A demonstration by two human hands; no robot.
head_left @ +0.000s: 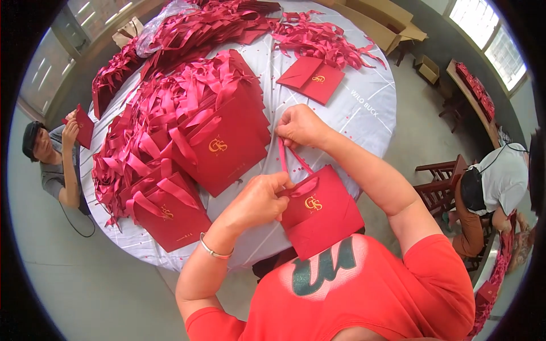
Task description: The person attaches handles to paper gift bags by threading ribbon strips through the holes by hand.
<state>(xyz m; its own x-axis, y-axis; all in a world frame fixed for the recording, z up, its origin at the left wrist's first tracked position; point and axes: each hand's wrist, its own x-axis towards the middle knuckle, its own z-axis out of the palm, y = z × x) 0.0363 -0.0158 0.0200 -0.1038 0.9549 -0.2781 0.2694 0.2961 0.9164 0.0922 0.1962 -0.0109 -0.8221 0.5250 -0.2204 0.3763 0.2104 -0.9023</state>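
Note:
A small red paper gift bag (325,224) with a gold emblem lies folded flat against my shirt at the table's near edge. My right hand (301,126) pinches the upper end of its pink ribbon (282,154), pulled up taut above the bag. Close to the bag's top left corner, my left hand (259,200) is closed, thumb and fingers pressed together at the edge where the ribbon meets the bag. Its fingertips partly cover that spot. A silver bangle (215,250) circles my left wrist.
Stacked red bags (219,150) with ribbon handles fill the table's left side. Loose pink ribbons (318,42) and a folded red bag (313,79) lie beyond my right hand. A co-worker (54,165) holds a bag at left; another person (503,173) sits at right.

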